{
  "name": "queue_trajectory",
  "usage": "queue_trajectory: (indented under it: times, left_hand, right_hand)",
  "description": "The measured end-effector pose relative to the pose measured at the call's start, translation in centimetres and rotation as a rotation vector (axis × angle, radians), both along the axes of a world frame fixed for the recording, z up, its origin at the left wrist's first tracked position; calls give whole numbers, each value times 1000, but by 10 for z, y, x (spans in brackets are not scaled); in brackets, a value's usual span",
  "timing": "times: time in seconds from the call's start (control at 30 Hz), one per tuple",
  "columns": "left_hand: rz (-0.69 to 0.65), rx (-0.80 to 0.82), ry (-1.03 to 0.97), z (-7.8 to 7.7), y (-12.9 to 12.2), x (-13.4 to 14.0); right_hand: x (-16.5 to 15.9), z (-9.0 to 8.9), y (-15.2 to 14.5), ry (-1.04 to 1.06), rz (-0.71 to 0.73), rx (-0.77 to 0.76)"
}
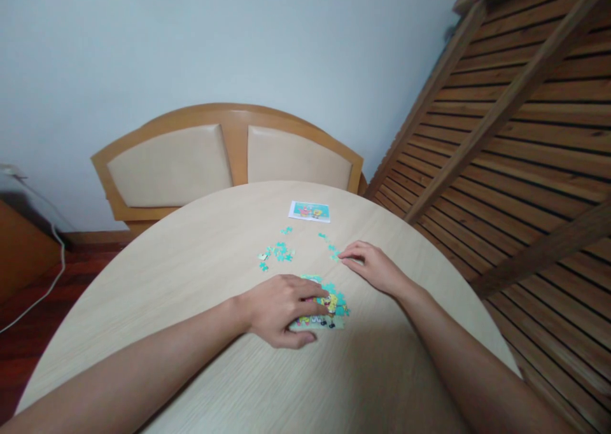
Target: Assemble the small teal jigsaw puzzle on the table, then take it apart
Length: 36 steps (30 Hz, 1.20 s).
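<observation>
A partly joined jigsaw puzzle (337, 300) with a yellow cartoon figure on a teal ground lies on the round table. My left hand (281, 307) rests over its left part with fingers spread, hiding much of the picture. Farther right, the fingertips of my right hand (370, 265) pinch a small teal puzzle piece (335, 256) at the table surface. Two or so loose pieces (323, 235) lie just beyond those fingertips. Several more teal pieces (281, 252) are scattered in a loose pile beyond my left hand.
A small picture card (310, 212) showing cartoon figures lies toward the far side of the pale wooden table (191, 249). Behind the table stands a bed headboard-like wooden panel (238, 144) with cream pads. Wooden slats (515, 122) lean at the right. A white cable (62, 256) hangs at left.
</observation>
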<state>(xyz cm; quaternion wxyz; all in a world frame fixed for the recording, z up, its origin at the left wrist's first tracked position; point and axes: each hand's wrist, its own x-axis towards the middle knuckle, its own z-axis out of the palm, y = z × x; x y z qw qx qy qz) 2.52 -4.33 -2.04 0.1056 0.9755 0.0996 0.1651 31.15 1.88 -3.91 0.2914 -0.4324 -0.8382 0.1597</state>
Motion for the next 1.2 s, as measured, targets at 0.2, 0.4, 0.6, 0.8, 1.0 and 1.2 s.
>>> queue_trajectory:
  times: [0.2, 0.4, 0.6, 0.8, 1.0, 1.2]
  left_hand:
    - [212, 7, -88, 0, 9, -7]
    - [881, -21, -59, 3, 54, -52]
    - [956, -235, 50, 16, 80, -91]
    - [800, -411, 153, 18, 85, -98]
    - [709, -447, 183, 13, 88, -101]
    - [677, -444, 204, 12, 89, -101]
  right_hand:
    - [3, -5, 5, 26, -50, 20]
    - [11, -6, 8, 63, -193, -38]
    - [21, -3, 10, 20, -285, -109]
    - [16, -2, 6, -32, -199, -45]
    - [14, -5, 8, -54, -163, 1]
    - [11, -8, 9, -60, -182, 33]
